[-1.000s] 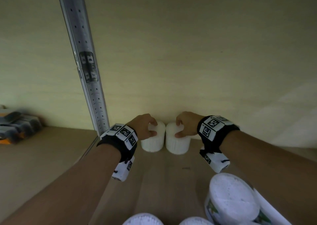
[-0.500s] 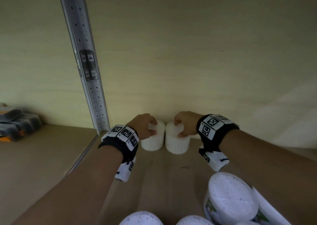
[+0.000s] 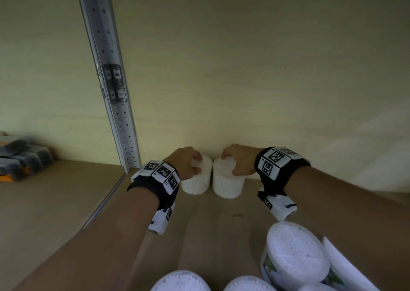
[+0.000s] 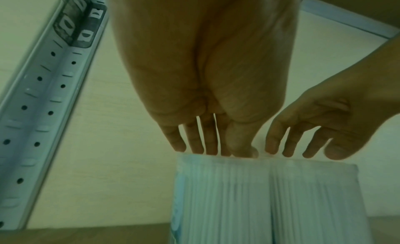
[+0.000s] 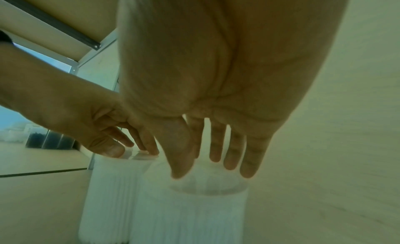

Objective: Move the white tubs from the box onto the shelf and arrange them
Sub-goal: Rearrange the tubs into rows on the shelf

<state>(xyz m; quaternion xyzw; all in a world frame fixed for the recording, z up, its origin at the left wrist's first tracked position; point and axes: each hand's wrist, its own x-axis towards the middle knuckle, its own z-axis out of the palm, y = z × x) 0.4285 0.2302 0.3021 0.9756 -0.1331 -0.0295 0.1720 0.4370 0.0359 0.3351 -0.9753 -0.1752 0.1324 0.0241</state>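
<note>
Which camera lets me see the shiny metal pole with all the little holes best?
The head view: the metal pole runs from the top edge down to the shelf, clip included. The left wrist view shows a closer stretch with clearer holes, cut off by the frame edge. In the right wrist view I cannot make it out.

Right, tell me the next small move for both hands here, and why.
Probably let go and draw back for more: the left hand and right hand each hold a tub top, and the left tub and right tub stand upright side by side against the back wall.

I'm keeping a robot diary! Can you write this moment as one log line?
left hand: grips left white ribbed plastic tub | right hand: grips right tub | tubs: upright, side by side, shelf back
</note>
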